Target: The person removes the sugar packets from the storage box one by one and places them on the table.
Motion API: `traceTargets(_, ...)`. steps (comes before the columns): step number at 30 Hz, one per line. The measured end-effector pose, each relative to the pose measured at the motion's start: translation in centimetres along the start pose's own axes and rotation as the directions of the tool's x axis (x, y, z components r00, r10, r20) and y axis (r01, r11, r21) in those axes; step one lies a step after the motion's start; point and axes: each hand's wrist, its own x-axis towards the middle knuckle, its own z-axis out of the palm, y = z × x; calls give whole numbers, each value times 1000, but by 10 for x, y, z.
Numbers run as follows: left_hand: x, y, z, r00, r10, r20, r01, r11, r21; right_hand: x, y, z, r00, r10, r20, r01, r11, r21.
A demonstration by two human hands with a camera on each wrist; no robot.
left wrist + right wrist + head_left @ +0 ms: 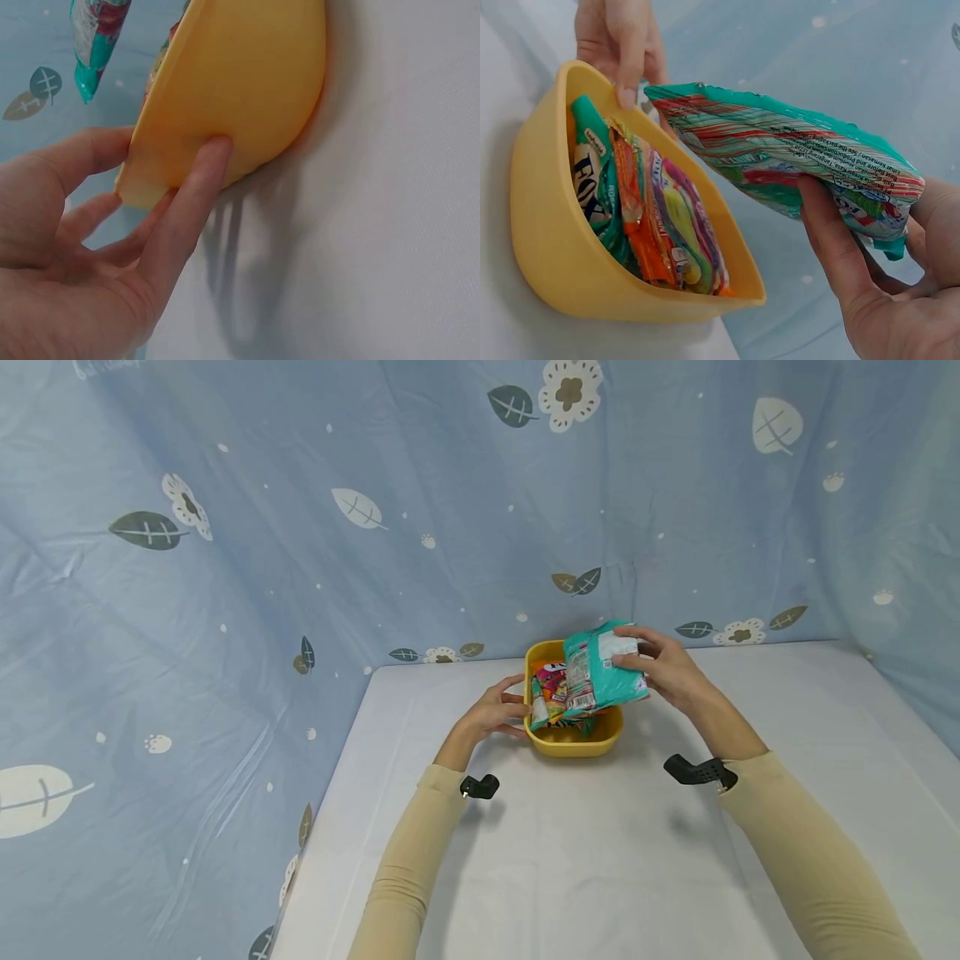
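From my end, I see the left hand (491,710) just left of the middle of the frame, its fingers spread and touching the yellow tub (573,749) along its left side; it steadies rather than clasps it, I judge. The right hand (670,672), to the right of the tub, pinches the teal bag (587,675) by its right edge, fingers bent and parted only by the bag's thickness.

The bag is a little right of centre in the frame, above the right half of the tub and covering part of its opening. The relation I watch most is the bag's lie over that opening: it is directly left of the right hand, which is much the nearer of the two, with the tub's left wall between it and the left hand. In the right wrist view its long axis slants from upper left to lower right, the free end towards the left hand. I cannot tell whether its underside touches the rim.

Inside the tub, the right wrist view gives me a green packet (592,176) at the upper left and a colourful packet (681,217) nearer the middle. The tub sits on the white table (570,860), before a blue curtain (420,452).
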Motion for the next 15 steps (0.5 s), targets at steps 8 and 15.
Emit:
traceTargets(8, 1, -1, 0, 1000, 3, -4, -3, 1000, 0, 1, -1, -6, 1000, 6, -3, -5, 1000, 29)
traceTargets(15, -2, 0, 0, 1000, 7, 6, -7, 1000, 0, 0, 0, -10, 1000, 4, -9, -3, 999, 47)
